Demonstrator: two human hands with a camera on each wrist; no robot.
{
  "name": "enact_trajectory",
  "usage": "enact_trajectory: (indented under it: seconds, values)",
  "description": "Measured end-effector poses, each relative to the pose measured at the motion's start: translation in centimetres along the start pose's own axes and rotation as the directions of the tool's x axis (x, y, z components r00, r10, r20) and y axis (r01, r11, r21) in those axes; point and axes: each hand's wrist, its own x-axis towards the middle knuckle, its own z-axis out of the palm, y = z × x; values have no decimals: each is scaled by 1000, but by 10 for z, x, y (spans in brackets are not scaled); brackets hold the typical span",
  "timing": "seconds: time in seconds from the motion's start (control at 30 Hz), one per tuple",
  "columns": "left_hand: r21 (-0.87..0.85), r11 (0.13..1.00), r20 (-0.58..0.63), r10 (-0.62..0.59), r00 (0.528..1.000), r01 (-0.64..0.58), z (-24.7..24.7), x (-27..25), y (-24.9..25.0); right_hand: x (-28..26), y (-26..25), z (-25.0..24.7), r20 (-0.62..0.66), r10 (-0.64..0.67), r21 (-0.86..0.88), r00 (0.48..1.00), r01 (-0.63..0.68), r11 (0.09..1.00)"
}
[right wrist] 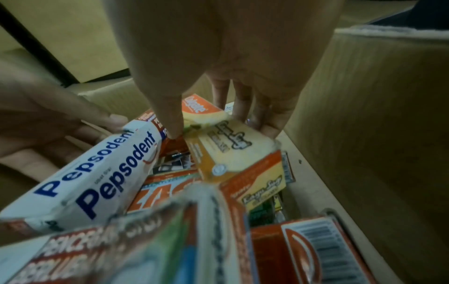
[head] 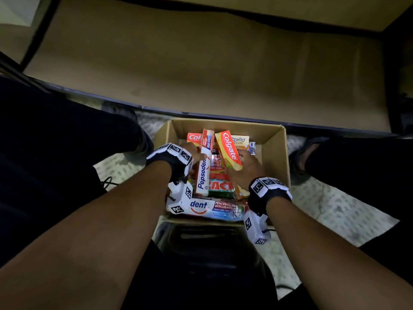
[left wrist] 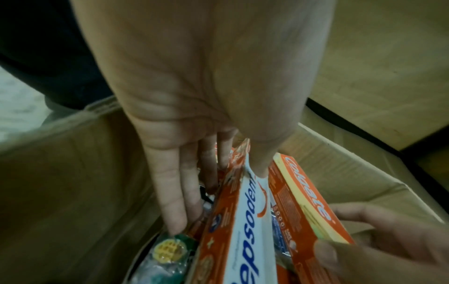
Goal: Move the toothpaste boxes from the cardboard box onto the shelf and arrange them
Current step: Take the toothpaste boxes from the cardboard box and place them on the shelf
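- Cardboard box (head: 273, 139) sat on the floor, both hands inside.
- Left hand (head: 196, 156) pinched the Pepsodent box (head: 204, 166).
- Right hand (head: 245, 166) grasped the Colgate box (head: 230, 149), just beside the left's.
- Shelf (head: 201, 70) lay beyond them.

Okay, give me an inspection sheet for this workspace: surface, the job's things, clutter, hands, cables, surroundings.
Surface: shelf board bare where visible, no boxes on it.
Job's things: cardboard box on the floor, open, holding a loose heap of toothpaste boxes; Pepsodent box and Colgate box tilted up on top.
Clutter: nothing seen outside the box.
Hands: left hand pinches the Pepsodent box; right hand holds the Colgate box.
Cables: thin black cord beside the left forearm.
Surroundings: patterned floor, dark shelf frame, the person's feet either side.
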Motion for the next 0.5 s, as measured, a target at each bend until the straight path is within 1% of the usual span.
enact_trajectory:
  seconds: [0.1,0.23,0.33,0.43,0.5]
  values:
    - [-54,998,47,-35,998,37,2,5,-5,2,2,3,-2,6,43,1000,-6,999]
    - [-91,995,94,-42,995,51,8,6,-9,6,0,0,27,38,91,999,-40,995]
    - [-201,977,137,-43,990,70,4,3,-8,7,1,-1,31,29,104,999,-32,994]
    - [-208,976,138,-43,990,71,4,0,-6,6,0,-3,39,29,112,999,-34,993]
    - [-189,981,90,-30,996,47,4,-4,-6,5,-1,-5,50,26,112,998,-31,993]
